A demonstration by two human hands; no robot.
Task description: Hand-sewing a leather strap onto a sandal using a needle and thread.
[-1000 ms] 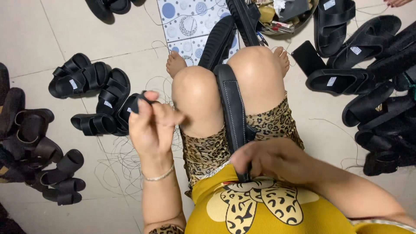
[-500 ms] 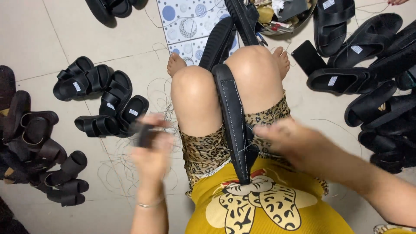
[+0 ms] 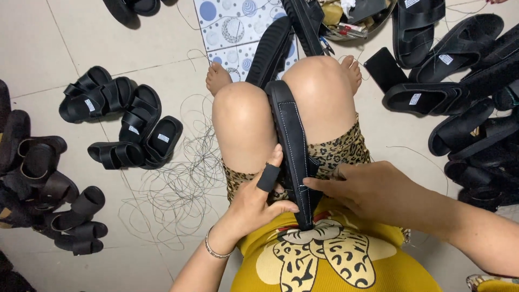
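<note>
A person sits on the floor with a black sandal sole [image 3: 292, 146] clamped edge-up between the knees, so that both hands are free to work along its stitched rim. The left hand [image 3: 259, 203] rests against the near side of the sole, its thumb pressing the edge close to the yellow shirt [image 3: 324, 265]; one finger wears a black sleeve [image 3: 268, 177], likely a guard against thread or needle. The right hand [image 3: 367, 189] comes in from the other side, fingertips touching the same stretch of rim, so the two hands meet on the sole's lower end and pinch it between them; whether either holds a needle cannot be told. A silver bracelet [image 3: 213, 250] sits on the left wrist. Loose thread [image 3: 178, 184] lies tangled on the tiled floor [image 3: 108, 32] just left of the knee, within easy reach. Black sandals [image 3: 124, 119] lie grouped to the left, and more sandals [image 3: 459, 70] are piled to the right, well apart from the hands. A patterned mat [image 3: 232, 27] lies beyond the bare feet.
</note>
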